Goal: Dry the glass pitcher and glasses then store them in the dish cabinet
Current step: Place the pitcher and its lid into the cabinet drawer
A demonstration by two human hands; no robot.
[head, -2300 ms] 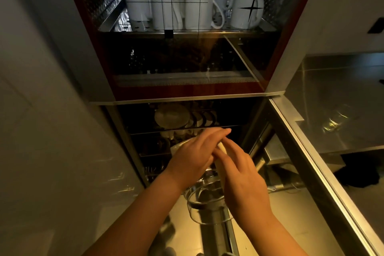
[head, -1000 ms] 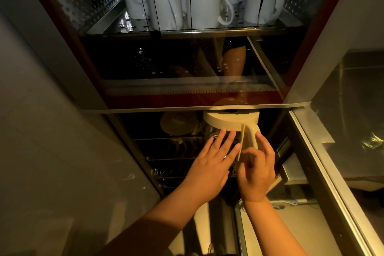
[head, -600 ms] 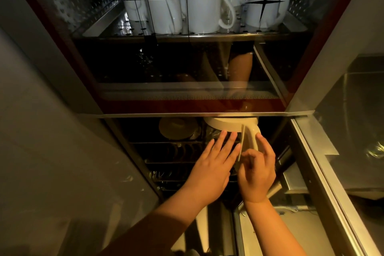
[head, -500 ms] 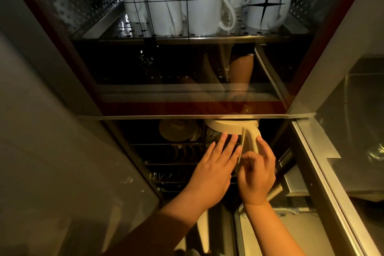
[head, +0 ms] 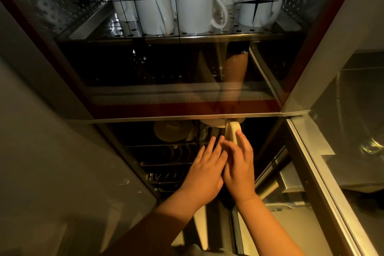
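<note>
The glass pitcher [head: 232,131], with a cream lid and handle, sits deep inside the lower compartment of the dish cabinet [head: 187,117]. Its lid is mostly hidden behind the compartment's top edge and its glass body is lost in the dark. My right hand [head: 239,164] curls round the cream handle. My left hand [head: 205,166] lies flat with straight fingers against the pitcher's left side. A drinking glass [head: 372,147] shows faintly on the steel counter at the far right.
Several white mugs [head: 193,4] stand upside down on the perforated upper shelf behind a glass door. A pale plate [head: 172,131] and dark dishes sit in the lower wire rack [head: 166,164]. The open lower door's frame [head: 324,183] runs along the right. A grey wall is left.
The pitcher rose from low in front of the cabinet into the lower compartment, then slid further back; its lid now hides under the top edge. Both hands followed it inward.
</note>
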